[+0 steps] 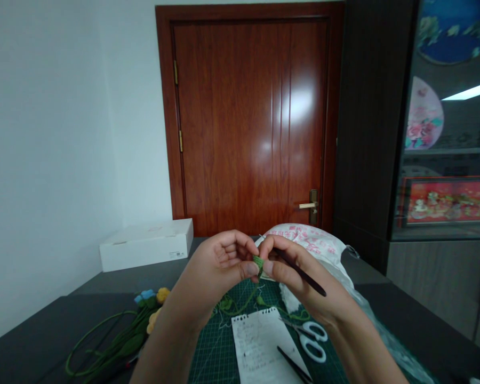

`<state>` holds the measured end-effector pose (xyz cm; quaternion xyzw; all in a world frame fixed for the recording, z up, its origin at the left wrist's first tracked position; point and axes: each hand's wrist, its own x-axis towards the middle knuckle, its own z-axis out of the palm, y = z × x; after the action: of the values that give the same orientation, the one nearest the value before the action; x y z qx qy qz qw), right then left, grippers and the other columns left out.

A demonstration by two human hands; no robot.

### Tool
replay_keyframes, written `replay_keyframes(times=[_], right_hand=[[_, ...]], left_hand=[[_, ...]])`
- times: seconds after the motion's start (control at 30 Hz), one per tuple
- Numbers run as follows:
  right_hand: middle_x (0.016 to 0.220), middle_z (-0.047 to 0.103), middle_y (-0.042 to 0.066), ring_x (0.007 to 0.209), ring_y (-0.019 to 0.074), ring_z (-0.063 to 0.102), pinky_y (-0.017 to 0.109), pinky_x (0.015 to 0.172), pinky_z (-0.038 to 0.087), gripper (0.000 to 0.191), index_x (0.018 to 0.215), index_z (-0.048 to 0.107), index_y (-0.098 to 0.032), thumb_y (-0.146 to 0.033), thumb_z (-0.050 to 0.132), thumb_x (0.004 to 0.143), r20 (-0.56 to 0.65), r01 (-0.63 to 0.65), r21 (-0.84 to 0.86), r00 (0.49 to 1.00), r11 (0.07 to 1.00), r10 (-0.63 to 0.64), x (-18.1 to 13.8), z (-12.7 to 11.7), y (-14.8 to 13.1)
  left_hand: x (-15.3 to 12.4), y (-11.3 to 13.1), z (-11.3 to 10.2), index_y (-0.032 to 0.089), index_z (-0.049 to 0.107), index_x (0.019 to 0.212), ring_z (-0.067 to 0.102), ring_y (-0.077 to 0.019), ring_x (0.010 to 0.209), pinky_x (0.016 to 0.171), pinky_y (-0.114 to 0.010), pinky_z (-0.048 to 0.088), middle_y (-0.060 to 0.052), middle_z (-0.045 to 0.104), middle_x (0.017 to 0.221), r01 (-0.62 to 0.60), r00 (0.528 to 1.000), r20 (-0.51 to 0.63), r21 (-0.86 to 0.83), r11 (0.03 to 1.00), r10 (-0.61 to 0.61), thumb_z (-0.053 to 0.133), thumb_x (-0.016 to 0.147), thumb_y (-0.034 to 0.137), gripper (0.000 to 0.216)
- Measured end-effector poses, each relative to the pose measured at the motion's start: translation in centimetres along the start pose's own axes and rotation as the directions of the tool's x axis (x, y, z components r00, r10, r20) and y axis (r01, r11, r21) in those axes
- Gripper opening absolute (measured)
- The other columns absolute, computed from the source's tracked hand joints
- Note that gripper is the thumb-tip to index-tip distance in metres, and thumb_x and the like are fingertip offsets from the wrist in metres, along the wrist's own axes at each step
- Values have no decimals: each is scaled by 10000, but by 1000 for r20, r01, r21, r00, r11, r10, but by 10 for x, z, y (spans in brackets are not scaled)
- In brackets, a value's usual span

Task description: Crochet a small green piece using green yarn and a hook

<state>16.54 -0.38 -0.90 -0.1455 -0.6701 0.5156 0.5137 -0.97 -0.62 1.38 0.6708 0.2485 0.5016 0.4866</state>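
Note:
A small green crochet piece (pixel 258 261) is pinched between the thumb and fingers of my left hand (pixel 230 261), above the middle of the table. My right hand (pixel 294 266) meets it from the other side, closed around a crochet hook (pixel 302 273) with a dark handle that slants down across the palm. The hook's thin tip shows near the right fingertips, though its exact contact with the stitches is hidden. Green yarn (pixel 246 304) hangs below the piece and runs over the cutting mat (pixel 214 346).
A handwritten notepad sheet (pixel 260 341), white-handled scissors (pixel 314 341) and a black pen-like tool (pixel 294 365) lie on the mat. Crocheted flowers with green stems (pixel 132 330) are at left. A white box (pixel 148 245) stands behind, and a pink-printed white bag (pixel 308 240) sits back right.

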Motion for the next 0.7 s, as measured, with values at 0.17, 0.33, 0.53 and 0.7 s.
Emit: replay_keyframes(times=[0.17, 0.33, 0.53, 0.7], right_hand=[[769, 591, -12, 747, 138, 539, 266, 670, 357, 306, 825, 605, -190, -428, 796, 826, -10, -2, -19, 1000, 1000, 2, -1, 0, 1], [761, 550, -25, 720, 125, 472, 262, 642, 310, 320, 824, 611, -187, -433, 814, 807, -21, -25, -39, 999, 999, 24, -1, -1, 2], [772, 525, -25, 728, 127, 446, 268, 645, 292, 327, 813, 598, -189, -438, 811, 806, -22, -13, -37, 1000, 999, 12, 0, -2, 3], [778, 502, -27, 738, 132, 429, 279, 650, 278, 300, 823, 598, -196, -427, 790, 824, -22, -14, -41, 1000, 999, 13, -2, -3, 5]], left_hand=[[-1, -2, -1, 147, 657, 805, 642, -130, 650, 646, -254, 504, 18, 664, 721, -8, 1000, 11, 0, 1000, 8, 806, 737, 149, 164], [0, -2, -2, 146, 655, 802, 629, -125, 661, 656, -248, 490, 25, 653, 709, -9, 1000, 14, 4, 1000, 9, 816, 723, 141, 179], [1, -2, -2, 153, 652, 788, 617, -125, 674, 659, -251, 478, 27, 643, 708, -23, 1000, 11, 35, 999, 23, 774, 729, 100, 145], [2, -3, -2, 157, 654, 792, 584, -121, 677, 650, -249, 457, 29, 629, 719, -40, 999, 31, 48, 998, 38, 760, 721, 87, 145]])
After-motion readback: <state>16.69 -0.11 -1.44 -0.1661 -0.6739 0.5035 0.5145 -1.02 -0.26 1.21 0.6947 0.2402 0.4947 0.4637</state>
